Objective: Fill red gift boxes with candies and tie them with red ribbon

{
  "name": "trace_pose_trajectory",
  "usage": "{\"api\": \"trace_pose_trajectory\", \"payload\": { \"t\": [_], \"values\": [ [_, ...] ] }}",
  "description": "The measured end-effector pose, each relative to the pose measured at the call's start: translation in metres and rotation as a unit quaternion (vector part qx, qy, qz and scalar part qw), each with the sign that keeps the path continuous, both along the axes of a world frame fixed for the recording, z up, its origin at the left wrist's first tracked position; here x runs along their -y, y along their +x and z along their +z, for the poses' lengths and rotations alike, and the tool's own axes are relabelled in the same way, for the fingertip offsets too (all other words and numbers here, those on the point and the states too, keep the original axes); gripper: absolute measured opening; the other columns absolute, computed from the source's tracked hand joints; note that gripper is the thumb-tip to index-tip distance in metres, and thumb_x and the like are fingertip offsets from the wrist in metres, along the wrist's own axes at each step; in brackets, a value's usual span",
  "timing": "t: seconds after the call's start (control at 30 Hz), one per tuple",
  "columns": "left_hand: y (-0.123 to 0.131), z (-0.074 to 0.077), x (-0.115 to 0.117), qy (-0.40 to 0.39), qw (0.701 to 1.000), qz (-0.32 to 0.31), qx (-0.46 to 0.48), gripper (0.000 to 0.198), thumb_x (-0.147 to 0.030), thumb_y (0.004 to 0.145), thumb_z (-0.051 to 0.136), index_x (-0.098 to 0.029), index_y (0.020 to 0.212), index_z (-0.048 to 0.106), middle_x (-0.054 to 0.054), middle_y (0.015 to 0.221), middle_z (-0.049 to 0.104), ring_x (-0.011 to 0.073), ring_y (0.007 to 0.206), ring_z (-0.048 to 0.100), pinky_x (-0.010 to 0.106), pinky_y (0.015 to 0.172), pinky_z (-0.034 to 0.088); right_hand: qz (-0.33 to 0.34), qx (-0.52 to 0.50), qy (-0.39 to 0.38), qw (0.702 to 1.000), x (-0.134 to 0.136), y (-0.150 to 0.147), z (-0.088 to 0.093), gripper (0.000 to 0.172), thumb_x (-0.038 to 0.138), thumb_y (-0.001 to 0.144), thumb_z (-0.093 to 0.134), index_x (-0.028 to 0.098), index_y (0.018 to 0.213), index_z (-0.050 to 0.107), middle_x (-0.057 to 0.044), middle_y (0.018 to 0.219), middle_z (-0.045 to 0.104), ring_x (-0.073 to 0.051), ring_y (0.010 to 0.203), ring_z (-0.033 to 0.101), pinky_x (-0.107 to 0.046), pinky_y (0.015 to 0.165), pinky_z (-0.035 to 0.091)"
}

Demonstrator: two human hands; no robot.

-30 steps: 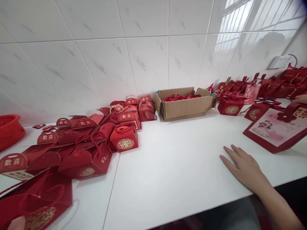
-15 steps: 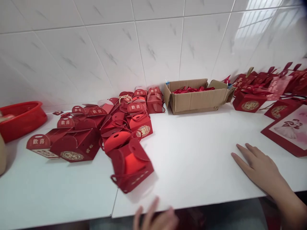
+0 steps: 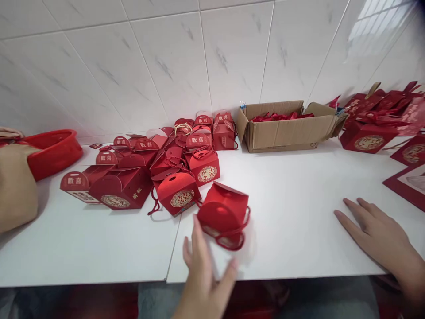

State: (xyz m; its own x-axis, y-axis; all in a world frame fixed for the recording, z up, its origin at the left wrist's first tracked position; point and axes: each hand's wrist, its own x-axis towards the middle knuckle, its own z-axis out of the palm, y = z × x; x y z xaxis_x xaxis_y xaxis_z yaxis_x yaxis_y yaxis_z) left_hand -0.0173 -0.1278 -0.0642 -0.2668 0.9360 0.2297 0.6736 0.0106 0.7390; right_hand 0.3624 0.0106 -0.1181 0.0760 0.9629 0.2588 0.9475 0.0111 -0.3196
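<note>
A red gift box with a twisted cord handle stands on the white table, its top flaps not closed together. My left hand is just in front of it, fingers and thumb spread. Its index fingertip is at the box's near left corner; whether it touches cannot be made out. Lying flat on the table to the right is my right hand, fingers apart and nothing in them. A red box with a gold round emblem stands close behind on the left, in a cluster of similar boxes.
Against the tiled wall stands an open cardboard box holding red ribbon-like pieces. A red basin and a beige bag are at the left. More red boxes and a red-bordered card lie at the right.
The nearest gift box has moved right, away from the cluster, and turned. My left hand has come up from the table edge to it. The view has shifted; my right hand stays flat.
</note>
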Motion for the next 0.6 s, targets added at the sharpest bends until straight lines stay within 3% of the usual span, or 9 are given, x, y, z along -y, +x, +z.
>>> {"api": "trace_pose_trajectory", "payload": {
  "t": [0.03, 0.1, 0.2, 0.27, 0.3, 0.37, 0.43, 0.5, 0.6],
  "values": [
    [0.006, -0.002, -0.002, -0.008, 0.996, -0.062, -0.056, 0.079, -0.031, 0.089, 0.051, -0.033, 0.149, -0.001, 0.011, 0.155, 0.023, 0.035, 0.143, 0.019, 0.064, 0.113, 0.01, -0.003, 0.005, -0.007, 1.0, 0.001, -0.002, 0.003, 0.068, 0.064, 0.082, 0.038, 0.014, 0.123, 0.057, -0.025, 0.132, 0.051, -0.045, 0.13, 0.039, -0.061, 0.105, 0.032],
    [0.011, -0.004, -0.005, -0.01, 0.982, -0.144, -0.126, 0.07, -0.025, 0.086, 0.053, -0.032, 0.146, 0.016, 0.012, 0.146, 0.04, 0.0356, 0.137, 0.034, 0.069, 0.11, 0.011, -0.008, -0.012, -0.018, 1.0, 0.005, -0.011, 0.011, 0.069, 0.064, 0.083, 0.037, 0.013, 0.127, 0.053, -0.024, 0.136, 0.048, -0.043, 0.131, 0.038, -0.058, 0.108, 0.031],
    [0.005, 0.009, -0.013, -0.001, 0.983, -0.138, -0.121, 0.037, -0.018, 0.086, 0.048, -0.028, 0.122, 0.045, 0.011, 0.131, 0.054, 0.031, 0.125, 0.049, 0.063, 0.105, 0.029, 0.022, -0.192, -0.045, 0.98, 0.01, -0.033, 0.037, 0.061, 0.061, 0.086, 0.039, 0.026, 0.136, 0.042, -0.011, 0.143, 0.044, -0.034, 0.13, 0.043, -0.052, 0.11, 0.033],
    [0.002, 0.028, -0.023, 0.035, 0.987, -0.136, -0.082, 0.024, -0.018, 0.087, 0.047, -0.025, 0.109, 0.051, 0.011, 0.122, 0.056, 0.0272, 0.117, 0.054, 0.051, 0.097, 0.044, 0.088, -0.324, -0.093, 0.937, 0.006, -0.054, 0.059, 0.05, 0.059, 0.089, 0.037, 0.038, 0.134, 0.043, -0.001, 0.145, 0.044, -0.027, 0.129, 0.046, -0.047, 0.109, 0.037],
    [0.003, 0.038, -0.028, 0.057, 0.983, -0.164, -0.064, 0.022, -0.017, 0.087, 0.047, -0.025, 0.106, 0.052, 0.01, 0.118, 0.057, 0.0252, 0.114, 0.055, 0.046, 0.095, 0.047, 0.113, -0.375, -0.087, 0.916, 0.0, -0.066, 0.071, 0.048, 0.06, 0.09, 0.033, 0.038, 0.131, 0.047, 0.001, 0.145, 0.044, -0.025, 0.131, 0.044, -0.044, 0.108, 0.039],
    [0.013, 0.056, -0.038, 0.073, 0.961, -0.258, -0.061, 0.029, -0.018, 0.086, 0.049, -0.027, 0.113, 0.053, 0.01, 0.124, 0.053, 0.0243, 0.118, 0.053, 0.043, 0.097, 0.047, 0.129, -0.431, -0.066, 0.89, -0.016, -0.093, 0.089, 0.048, 0.061, 0.09, 0.032, 0.038, 0.13, 0.048, 0.001, 0.145, 0.043, -0.024, 0.134, 0.04, -0.043, 0.109, 0.038],
    [0.029, 0.065, -0.047, 0.032, 0.939, -0.33, -0.089, 0.047, -0.029, 0.083, 0.058, -0.033, 0.129, 0.048, 0.01, 0.147, 0.031, 0.0316, 0.13, 0.042, 0.049, 0.102, 0.042, 0.133, -0.473, -0.077, 0.867, -0.034, -0.12, 0.1, 0.052, 0.064, 0.089, 0.033, 0.035, 0.13, 0.048, -0.001, 0.144, 0.045, -0.024, 0.136, 0.037, -0.043, 0.11, 0.034],
    [0.044, 0.064, -0.059, -0.031, 0.941, -0.328, -0.071, 0.067, -0.047, 0.079, 0.062, -0.033, 0.14, 0.037, 0.012, 0.156, 0.01, 0.0379, 0.136, 0.034, 0.054, 0.103, 0.04, 0.141, -0.527, -0.104, 0.832, -0.049, -0.147, 0.103, 0.053, 0.063, 0.087, 0.038, 0.028, 0.126, 0.05, -0.005, 0.139, 0.051, -0.024, 0.131, 0.044, -0.041, 0.107, 0.038],
    [0.048, 0.058, -0.093, -0.056, 0.971, -0.228, 0.03, 0.065, -0.051, 0.089, 0.044, -0.027, 0.147, 0.024, 0.014, 0.156, 0.016, 0.0319, 0.141, 0.025, 0.052, 0.111, 0.031, 0.162, -0.578, -0.136, 0.788, -0.062, -0.18, 0.102, 0.048, 0.052, 0.084, 0.05, 0.02, 0.12, 0.052, -0.01, 0.126, 0.059, -0.024, 0.114, 0.058, -0.037, 0.097, 0.047]
  ]
}}
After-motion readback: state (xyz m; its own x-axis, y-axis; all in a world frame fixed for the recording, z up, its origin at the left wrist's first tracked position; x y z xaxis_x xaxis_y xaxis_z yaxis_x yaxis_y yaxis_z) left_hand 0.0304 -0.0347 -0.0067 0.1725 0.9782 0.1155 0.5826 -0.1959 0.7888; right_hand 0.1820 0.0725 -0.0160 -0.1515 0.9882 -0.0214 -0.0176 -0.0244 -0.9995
